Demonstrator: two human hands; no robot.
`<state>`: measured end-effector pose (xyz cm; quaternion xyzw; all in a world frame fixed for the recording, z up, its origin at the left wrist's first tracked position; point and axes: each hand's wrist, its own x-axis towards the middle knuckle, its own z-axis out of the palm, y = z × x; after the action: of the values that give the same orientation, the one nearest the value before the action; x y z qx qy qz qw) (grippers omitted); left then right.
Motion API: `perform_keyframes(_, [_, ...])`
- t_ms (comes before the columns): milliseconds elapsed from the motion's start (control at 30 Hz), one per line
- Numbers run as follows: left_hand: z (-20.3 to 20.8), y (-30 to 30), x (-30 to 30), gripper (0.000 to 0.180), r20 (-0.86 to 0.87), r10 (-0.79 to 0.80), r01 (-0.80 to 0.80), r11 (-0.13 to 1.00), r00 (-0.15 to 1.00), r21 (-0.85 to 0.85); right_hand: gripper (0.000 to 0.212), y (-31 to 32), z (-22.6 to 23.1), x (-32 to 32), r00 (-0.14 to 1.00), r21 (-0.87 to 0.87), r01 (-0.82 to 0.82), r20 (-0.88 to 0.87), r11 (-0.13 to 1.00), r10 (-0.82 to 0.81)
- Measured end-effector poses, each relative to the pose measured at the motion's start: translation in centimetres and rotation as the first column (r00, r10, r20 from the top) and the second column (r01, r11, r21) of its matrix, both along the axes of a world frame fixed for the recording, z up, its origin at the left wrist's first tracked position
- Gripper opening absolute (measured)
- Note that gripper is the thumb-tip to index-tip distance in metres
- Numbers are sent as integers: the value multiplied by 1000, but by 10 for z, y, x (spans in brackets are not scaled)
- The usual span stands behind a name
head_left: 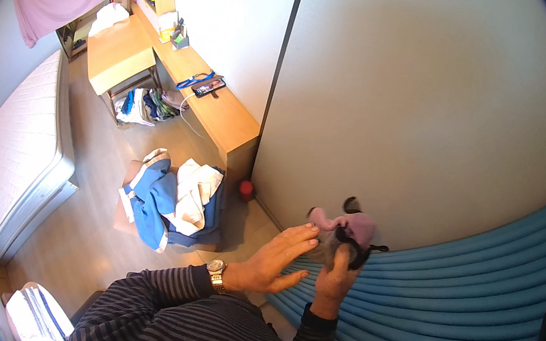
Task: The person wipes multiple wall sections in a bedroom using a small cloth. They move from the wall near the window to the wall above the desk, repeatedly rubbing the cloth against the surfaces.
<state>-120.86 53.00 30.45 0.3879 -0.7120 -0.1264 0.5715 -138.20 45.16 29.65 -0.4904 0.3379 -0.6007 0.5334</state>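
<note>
My right hand (335, 282) grips a small soft fabric bundle (360, 229), pink with grey and black parts, holding it up in front of the pale wall panel. Its exact kind does not show, and motion smears part of it. Black ends stick out at its top and right side. My left hand (275, 260), with a metal watch (216, 268) on the wrist, stretches its fingers toward the bundle. Those fingertips are close to its left edge; whether they touch it I cannot tell.
A blue ribbed surface (449, 297) spreads below and right of my hands. Left of them, blue and cream clothes (173, 195) lie heaped. Behind stands a wooden desk (224, 123) with a phone (208, 87). A mattress (20, 151) is at far left, folded cloths (36, 315) lower left.
</note>
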Motion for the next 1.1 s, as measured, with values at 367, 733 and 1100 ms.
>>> perform_keyframes(367, [29, -80, 17, 83, -155, -195, 184, 980, 969, -78, 58, -34, 59, -16, 988, -256, 133, -44, 957, -149])
perform_keyframes(733, [17, -110, 29, 73, -504, -135, 284, 931, 853, 230, 54, -51, 53, 37, 880, -134, -370, -369, 920, 300])
perform_keyframes(1100, [13, -135, 3, 41, -683, -2, 395, 817, 730, 420, 54, -118, 54, 21, 858, -297, -447, -410, 844, 310])
